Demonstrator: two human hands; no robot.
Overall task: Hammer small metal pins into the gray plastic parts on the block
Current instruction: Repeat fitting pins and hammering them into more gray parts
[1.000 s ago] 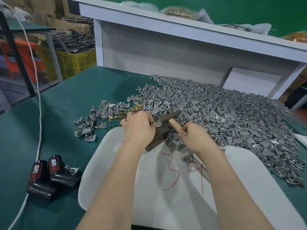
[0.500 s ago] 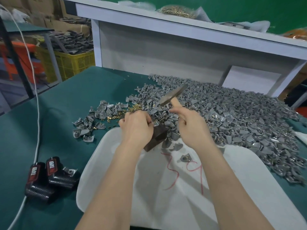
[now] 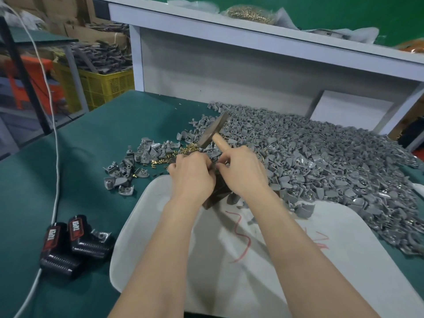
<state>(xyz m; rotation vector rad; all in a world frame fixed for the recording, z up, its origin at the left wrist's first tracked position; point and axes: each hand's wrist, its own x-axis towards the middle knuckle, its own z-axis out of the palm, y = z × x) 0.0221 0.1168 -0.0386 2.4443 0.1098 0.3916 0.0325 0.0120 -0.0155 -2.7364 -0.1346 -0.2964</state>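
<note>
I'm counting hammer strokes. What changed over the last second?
The hammer rose off the block and now stands raised, head tilted away. The right hand gripping it moved in beside the left hand. The left hand stayed on the block's top; block and parts pile stayed put.

The table (image 3: 91, 138) lies open over its left half, from the far-left corner toward the near edge, crossed only by a white cable (image 3: 55, 157) along the left edge and two black battery packs (image 3: 73, 244), touching each other, near the near-left corner. From the middle to the right edge a heap of gray parts (image 3: 321, 161) covers the surface, and a thinner scatter of parts (image 3: 128, 173) and brass pins (image 3: 174, 154) lies just left of it. A white board (image 3: 275, 267) fills the near middle, and at its far edge crowd the left hand (image 3: 192, 177) curled over the block (image 3: 218, 193) and the right hand (image 3: 245, 173) gripping the hammer (image 3: 213, 131); a white shelf panel (image 3: 229, 76) walls the far edge.
</note>
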